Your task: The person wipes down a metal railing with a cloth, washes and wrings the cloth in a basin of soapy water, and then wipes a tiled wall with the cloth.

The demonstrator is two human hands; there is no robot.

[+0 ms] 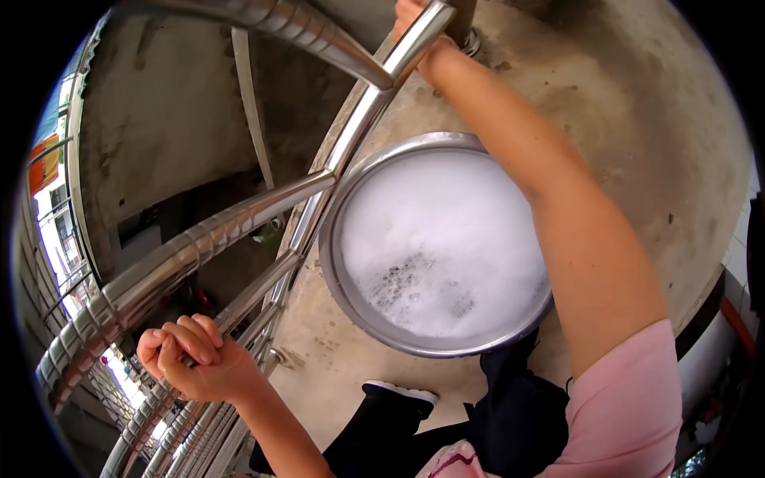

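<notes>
A wide metal basin (pixel 327 275) full of white foam (pixel 446 215) stands on the concrete floor in front of me. My right arm reaches over the basin's right side. At the top edge, my right hand (pixel 409 17) is at the shiny metal railing (pixel 351 143); the rail covers much of it, so its grip is hidden. My left hand (pixel 190 354) is a loose fist over the lower railing bars at the lower left, with nothing visible in it. Some darker bubbles (pixel 398 279) show in the foam's lower left part.
Ringed metal bars (pixel 215 231) run along my left, with a lower level visible beyond them. A dark post (pixel 462 20) stands by my right hand. My shoe (pixel 402 392) is just below the basin on the concrete floor (pixel 637 159).
</notes>
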